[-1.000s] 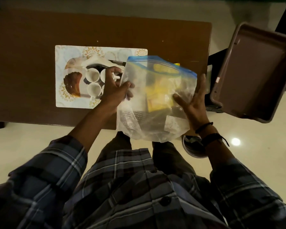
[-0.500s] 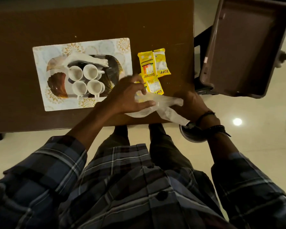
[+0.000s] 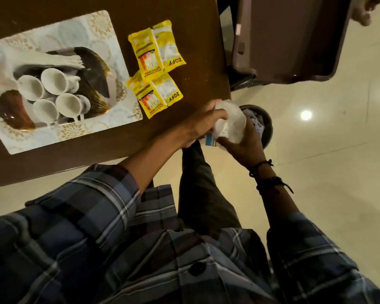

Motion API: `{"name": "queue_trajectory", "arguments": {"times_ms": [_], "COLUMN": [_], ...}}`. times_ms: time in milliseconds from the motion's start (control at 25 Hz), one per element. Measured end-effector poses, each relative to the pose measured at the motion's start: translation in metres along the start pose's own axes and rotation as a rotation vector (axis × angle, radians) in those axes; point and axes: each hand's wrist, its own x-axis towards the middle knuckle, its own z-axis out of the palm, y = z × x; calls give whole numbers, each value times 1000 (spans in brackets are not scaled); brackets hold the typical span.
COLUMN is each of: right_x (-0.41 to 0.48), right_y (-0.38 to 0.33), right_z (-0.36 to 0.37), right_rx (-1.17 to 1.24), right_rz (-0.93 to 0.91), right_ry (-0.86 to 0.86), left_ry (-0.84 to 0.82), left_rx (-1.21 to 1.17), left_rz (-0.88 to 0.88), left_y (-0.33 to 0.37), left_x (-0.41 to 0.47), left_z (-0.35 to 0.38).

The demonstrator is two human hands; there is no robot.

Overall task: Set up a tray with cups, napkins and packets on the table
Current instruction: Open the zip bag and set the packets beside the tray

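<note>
Hands came together just off the table's near right corner, both closed round one crumpled clear plastic bag (image 3: 229, 126). The left hand (image 3: 203, 122) curled over it from the table side, and the right hand (image 3: 242, 145) cupped it from below with the fingers wrapped up round the bundle. A strip of the bag's blue seal showed between the two palms. Dark bands (image 3: 270, 183) circled the right wrist, and plaid sleeves covered both forearms.

Directly beyond the bag a round dark bin (image 3: 267, 128) stood on the pale floor, close against the table corner, with something pale lying in it (too dim to tell what).

The packets (image 3: 156, 69), yellow and overlapping in a loose cluster, lay flat on the brown table (image 3: 191, 23), between the hands and the far edge and just right of a patterned placemat (image 3: 110, 36). They were not on the tray. The tray (image 3: 92, 62), dark with gold lines, sat on that placemat and held four white cups (image 3: 53, 81) close together, with white napkins (image 3: 42, 60) lying along its far side.

Off the table's right end a large brown tub (image 3: 294, 36) tilted open toward the camera.
</note>
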Motion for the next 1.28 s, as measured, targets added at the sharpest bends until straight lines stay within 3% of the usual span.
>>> {"name": "queue_trajectory", "arguments": {"times_ms": [160,320,560,720,840,1000,1120,1280], "right_x": [20,62,134,149,138,113,95,80], "right_y": [74,152,241,257,235,166,99,10], "right_z": [-1,9,29,35,28,16,21,49], "right_rx": [131,237,98,42,68,133,272,259], "right_rz": [348,759,881,1046,951,704,501,234], "right_ry": [474,634,549,317,315,444,548,497], "left_ry": [-70,-29,-10,8,48,169,380,670], "left_rx": [131,167,191,185,213,207,186,161], "left_rz": [-4,-47,-19,32,46,62,124,167], "left_y": [-9,-32,-66,-74,-72,-64,-67,-75], "left_x": [26,53,92,103,95,71,51,25], "left_z": [22,21,27,23,14,-8,-31,-66]}}
